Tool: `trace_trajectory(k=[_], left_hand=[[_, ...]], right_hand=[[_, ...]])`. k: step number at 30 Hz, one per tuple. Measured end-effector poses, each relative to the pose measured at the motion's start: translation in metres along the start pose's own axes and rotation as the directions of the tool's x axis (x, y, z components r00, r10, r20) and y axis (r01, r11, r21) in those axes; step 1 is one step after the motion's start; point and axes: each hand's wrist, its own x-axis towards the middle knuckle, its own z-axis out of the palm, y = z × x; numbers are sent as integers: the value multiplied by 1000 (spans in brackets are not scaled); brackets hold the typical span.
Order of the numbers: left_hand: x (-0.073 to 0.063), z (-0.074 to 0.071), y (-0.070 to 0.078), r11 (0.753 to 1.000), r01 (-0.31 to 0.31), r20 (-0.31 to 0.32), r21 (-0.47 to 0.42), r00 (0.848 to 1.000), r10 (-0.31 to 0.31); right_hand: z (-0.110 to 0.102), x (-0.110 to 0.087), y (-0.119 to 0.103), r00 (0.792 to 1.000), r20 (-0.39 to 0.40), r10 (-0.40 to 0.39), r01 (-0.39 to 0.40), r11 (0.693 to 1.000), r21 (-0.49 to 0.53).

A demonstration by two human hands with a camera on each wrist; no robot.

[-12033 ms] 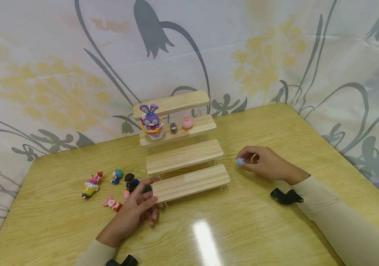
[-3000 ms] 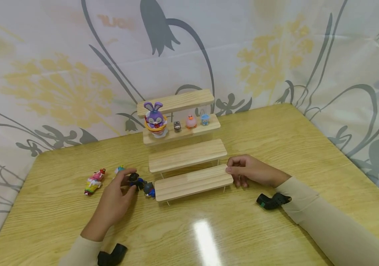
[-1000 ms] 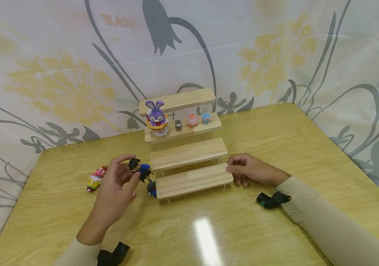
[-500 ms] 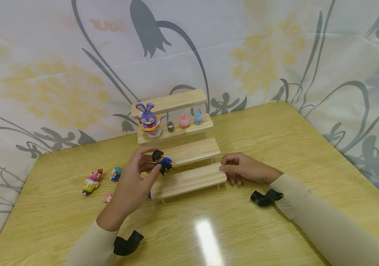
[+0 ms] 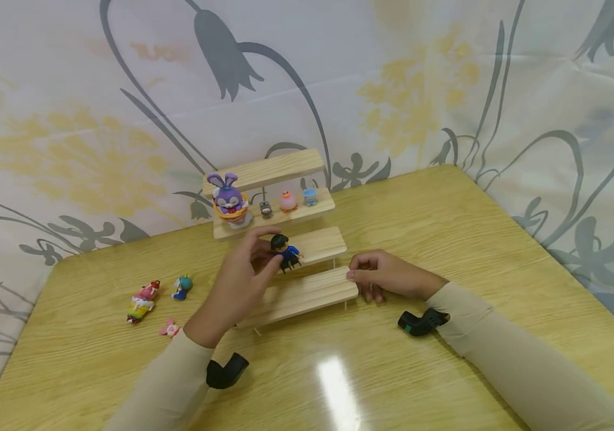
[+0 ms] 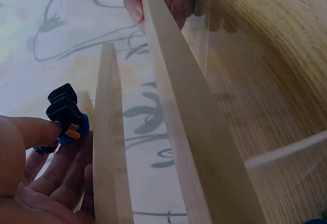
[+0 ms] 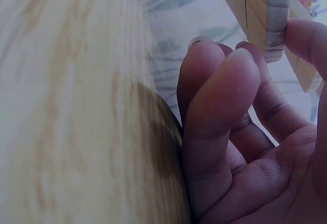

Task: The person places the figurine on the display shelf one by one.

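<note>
A dark-haired toy figure in blue and black [image 5: 287, 251] has moved farther right across the wooden stand [image 5: 280, 169] in the past half second, carried in a person's left hand [image 5: 238, 280]. Thumb and fingers pinch the figure, which leans feet-down in front of the second shelf from the bottom [image 5: 324, 244]; whether its feet touch the wood cannot be told. The right hand [image 5: 387, 275] grips the right end of the bottom shelf [image 5: 317, 292], thumb against the wood and the other fingers curled.

On the third shelf up, from left, stand a purple rabbit figure [image 5: 228, 202], a small grey figure [image 5: 266, 209], a round pink figure [image 5: 287, 203] and a light-blue figure [image 5: 309, 196]. On the table [image 5: 409, 209], left of the stand, lie a pink-and-yellow figure [image 5: 143, 302] and, near it, a teal-and-blue figure [image 5: 181, 287]; a pink figure [image 5: 169, 328] is partly hidden behind the left arm. A patterned cloth with grey flowers [image 5: 307, 66] hangs behind.
</note>
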Motion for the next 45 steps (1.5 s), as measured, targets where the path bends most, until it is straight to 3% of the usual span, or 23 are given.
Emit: trace_trajectory(k=[10,24,45], left_hand=[[16,15,8,997,-48,4,55,999,48],[33,31,14,997,-31,18,71,999,30],[37,33,17,995,-26,38,94,999,23]], right_hand=[[0,0,-1,1000,1,-7,7,1000,7],[2,0,-1,1000,-10,9,-9,1000,18],[2,0,-4,1000,2,6,-6,1000,16]])
